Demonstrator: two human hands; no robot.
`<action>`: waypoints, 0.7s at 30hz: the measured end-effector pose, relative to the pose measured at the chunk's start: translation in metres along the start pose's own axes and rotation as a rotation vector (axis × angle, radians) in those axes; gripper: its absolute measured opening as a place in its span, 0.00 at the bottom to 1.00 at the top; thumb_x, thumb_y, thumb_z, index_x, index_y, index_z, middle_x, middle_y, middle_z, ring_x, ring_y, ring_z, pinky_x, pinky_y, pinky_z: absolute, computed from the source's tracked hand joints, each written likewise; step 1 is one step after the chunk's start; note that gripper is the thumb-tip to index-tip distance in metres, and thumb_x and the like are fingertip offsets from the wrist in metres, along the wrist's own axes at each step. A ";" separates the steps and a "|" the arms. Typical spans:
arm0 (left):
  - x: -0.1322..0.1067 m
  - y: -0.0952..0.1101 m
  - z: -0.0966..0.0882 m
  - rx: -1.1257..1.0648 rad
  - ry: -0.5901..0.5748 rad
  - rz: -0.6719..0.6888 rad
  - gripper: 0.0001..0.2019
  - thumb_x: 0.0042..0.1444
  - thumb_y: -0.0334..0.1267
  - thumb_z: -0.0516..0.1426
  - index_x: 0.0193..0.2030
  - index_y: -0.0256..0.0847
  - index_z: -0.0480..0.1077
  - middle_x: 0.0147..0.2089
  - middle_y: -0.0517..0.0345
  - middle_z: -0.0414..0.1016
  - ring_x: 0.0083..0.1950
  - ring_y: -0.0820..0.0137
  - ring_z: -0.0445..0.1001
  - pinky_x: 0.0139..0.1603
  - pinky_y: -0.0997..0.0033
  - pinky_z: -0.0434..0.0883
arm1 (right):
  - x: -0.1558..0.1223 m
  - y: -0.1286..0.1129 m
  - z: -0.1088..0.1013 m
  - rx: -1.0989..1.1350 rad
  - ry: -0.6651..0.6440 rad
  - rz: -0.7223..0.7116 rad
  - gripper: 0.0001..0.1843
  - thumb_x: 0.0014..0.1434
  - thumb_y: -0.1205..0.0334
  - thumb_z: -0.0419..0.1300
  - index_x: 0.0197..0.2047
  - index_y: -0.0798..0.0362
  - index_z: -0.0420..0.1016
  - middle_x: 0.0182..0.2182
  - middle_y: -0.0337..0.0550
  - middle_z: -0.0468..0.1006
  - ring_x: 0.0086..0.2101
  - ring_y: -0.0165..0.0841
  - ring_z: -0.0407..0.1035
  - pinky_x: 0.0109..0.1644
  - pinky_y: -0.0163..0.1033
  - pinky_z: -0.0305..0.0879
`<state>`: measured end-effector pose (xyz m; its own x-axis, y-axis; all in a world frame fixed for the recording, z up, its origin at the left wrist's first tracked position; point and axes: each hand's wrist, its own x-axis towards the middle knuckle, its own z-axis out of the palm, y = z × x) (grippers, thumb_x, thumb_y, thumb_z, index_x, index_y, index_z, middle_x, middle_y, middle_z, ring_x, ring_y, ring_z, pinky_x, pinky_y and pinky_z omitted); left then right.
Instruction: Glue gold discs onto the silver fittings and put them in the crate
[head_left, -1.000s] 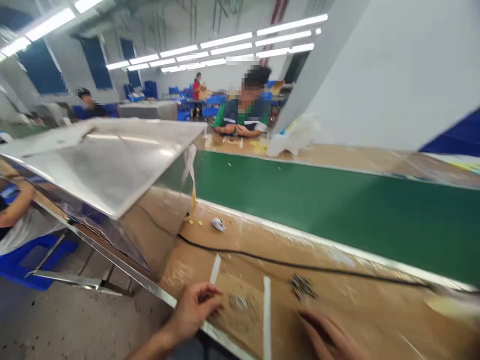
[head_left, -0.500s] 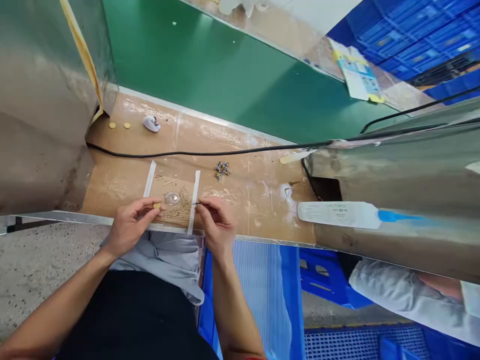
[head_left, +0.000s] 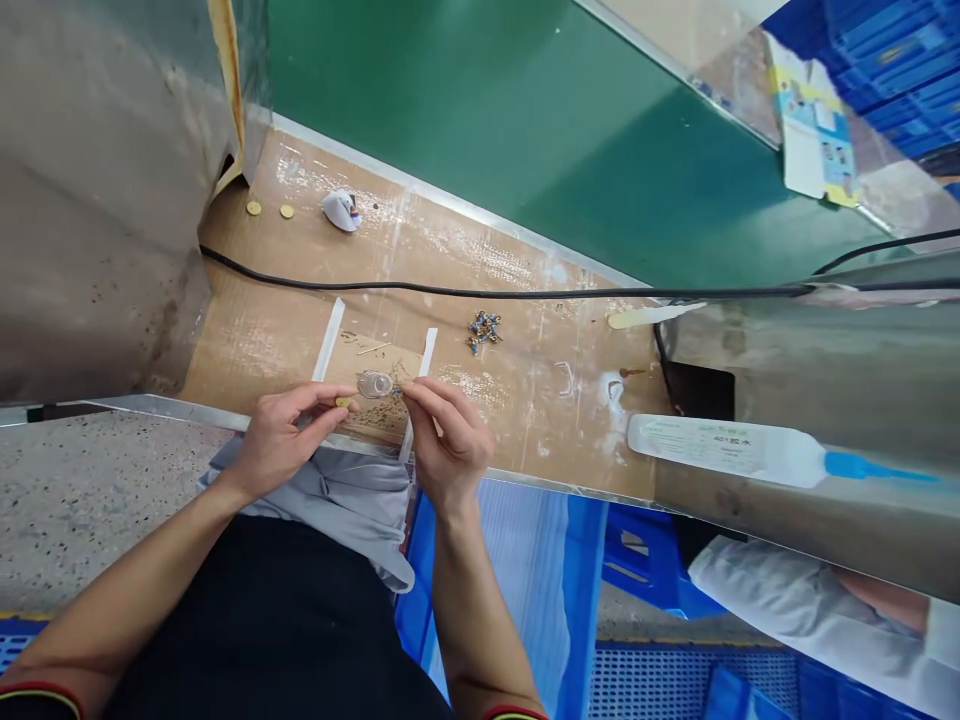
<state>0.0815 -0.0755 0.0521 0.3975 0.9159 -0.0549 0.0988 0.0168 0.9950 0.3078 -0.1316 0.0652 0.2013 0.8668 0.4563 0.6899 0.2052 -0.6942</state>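
Pinching a small gold disc [head_left: 343, 402], the left hand [head_left: 289, 437] sits at nine o'clock from a clear round dish [head_left: 375, 384] on the cardboard-covered table [head_left: 525, 420]; the right hand [head_left: 448, 435], at three o'clock, grips a thin dark tool [head_left: 397, 391], its tip just beside the dish.

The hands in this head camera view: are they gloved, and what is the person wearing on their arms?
The bare left hand and bare right hand wear no gloves, and no rings show. The forearms are uncovered down to the bottom of the view, where a black left sleeve hem shows red and yellow trim and a black right sleeve hem shows red trim.
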 end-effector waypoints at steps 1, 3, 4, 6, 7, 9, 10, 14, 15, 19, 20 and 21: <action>0.000 0.000 0.000 0.003 -0.001 -0.001 0.13 0.74 0.44 0.68 0.60 0.44 0.86 0.49 0.55 0.93 0.48 0.63 0.93 0.54 0.68 0.88 | 0.000 0.000 0.000 -0.021 -0.001 0.000 0.14 0.77 0.68 0.66 0.56 0.41 0.90 0.49 0.44 0.91 0.49 0.38 0.86 0.55 0.45 0.85; -0.001 -0.001 -0.001 0.010 -0.006 -0.004 0.13 0.74 0.44 0.68 0.60 0.43 0.86 0.49 0.54 0.93 0.48 0.63 0.93 0.54 0.68 0.89 | -0.001 -0.001 0.001 -0.045 -0.001 0.001 0.14 0.77 0.67 0.66 0.56 0.41 0.90 0.49 0.44 0.91 0.48 0.38 0.87 0.55 0.46 0.85; -0.001 -0.001 -0.001 0.011 -0.009 -0.005 0.13 0.74 0.44 0.67 0.60 0.43 0.86 0.49 0.54 0.93 0.48 0.63 0.93 0.54 0.68 0.89 | -0.001 -0.001 0.001 -0.044 0.000 -0.001 0.14 0.77 0.68 0.66 0.56 0.41 0.90 0.49 0.44 0.91 0.48 0.38 0.87 0.55 0.46 0.85; -0.002 -0.001 -0.001 0.014 -0.013 -0.001 0.13 0.75 0.44 0.67 0.60 0.43 0.86 0.49 0.54 0.93 0.48 0.63 0.93 0.54 0.68 0.88 | -0.001 -0.002 0.003 -0.027 0.004 -0.010 0.15 0.76 0.69 0.66 0.57 0.41 0.90 0.49 0.43 0.91 0.48 0.37 0.87 0.55 0.45 0.85; -0.002 -0.001 -0.001 0.019 -0.015 0.003 0.13 0.75 0.44 0.67 0.60 0.44 0.86 0.49 0.54 0.93 0.48 0.64 0.93 0.54 0.69 0.88 | -0.001 -0.003 0.003 -0.018 0.007 -0.015 0.16 0.76 0.70 0.66 0.57 0.41 0.90 0.49 0.43 0.91 0.48 0.37 0.86 0.55 0.44 0.85; -0.002 0.000 -0.001 0.027 -0.019 0.011 0.12 0.75 0.43 0.67 0.60 0.44 0.86 0.50 0.55 0.93 0.48 0.64 0.92 0.55 0.69 0.88 | 0.000 -0.004 0.005 -0.013 0.012 -0.021 0.16 0.76 0.71 0.67 0.57 0.41 0.90 0.49 0.43 0.90 0.48 0.37 0.86 0.55 0.44 0.85; -0.002 0.001 -0.001 0.029 -0.019 0.012 0.12 0.75 0.43 0.67 0.60 0.44 0.86 0.50 0.55 0.93 0.48 0.64 0.92 0.55 0.69 0.88 | 0.000 -0.003 0.005 -0.015 0.010 -0.020 0.16 0.76 0.71 0.66 0.57 0.41 0.90 0.49 0.43 0.90 0.49 0.37 0.86 0.55 0.44 0.85; -0.002 0.003 -0.001 0.019 -0.018 0.013 0.12 0.75 0.42 0.67 0.60 0.44 0.86 0.50 0.56 0.93 0.48 0.64 0.92 0.56 0.68 0.88 | 0.000 -0.002 0.006 -0.034 -0.006 -0.007 0.15 0.77 0.68 0.65 0.57 0.41 0.90 0.49 0.44 0.91 0.49 0.38 0.87 0.55 0.45 0.85; -0.001 0.003 -0.001 0.017 -0.020 0.014 0.12 0.75 0.42 0.67 0.60 0.45 0.86 0.50 0.56 0.93 0.48 0.64 0.92 0.56 0.68 0.88 | -0.001 -0.002 0.006 -0.046 -0.006 -0.006 0.14 0.77 0.67 0.65 0.57 0.41 0.91 0.49 0.44 0.91 0.48 0.38 0.87 0.55 0.46 0.86; -0.002 0.003 -0.001 0.019 -0.023 0.027 0.12 0.75 0.43 0.67 0.61 0.45 0.86 0.50 0.57 0.93 0.49 0.65 0.92 0.56 0.69 0.88 | -0.002 -0.002 0.005 -0.101 -0.001 -0.004 0.12 0.78 0.63 0.65 0.54 0.43 0.91 0.48 0.46 0.91 0.47 0.39 0.87 0.55 0.46 0.87; -0.002 0.003 -0.001 0.022 -0.022 0.026 0.12 0.75 0.43 0.67 0.61 0.45 0.86 0.50 0.57 0.93 0.49 0.64 0.92 0.56 0.69 0.88 | -0.002 -0.002 0.004 -0.105 -0.002 -0.003 0.12 0.78 0.63 0.65 0.54 0.43 0.91 0.48 0.46 0.91 0.47 0.39 0.87 0.55 0.46 0.87; -0.002 0.003 -0.001 0.025 -0.021 0.024 0.12 0.75 0.43 0.67 0.61 0.45 0.86 0.50 0.57 0.93 0.49 0.64 0.92 0.55 0.68 0.88 | -0.002 -0.002 0.004 -0.106 -0.007 0.000 0.12 0.78 0.63 0.65 0.54 0.43 0.91 0.48 0.46 0.91 0.47 0.39 0.87 0.55 0.46 0.87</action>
<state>0.0801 -0.0767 0.0557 0.4192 0.9073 -0.0328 0.1113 -0.0155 0.9937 0.3028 -0.1320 0.0636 0.1967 0.8699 0.4523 0.7596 0.1565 -0.6313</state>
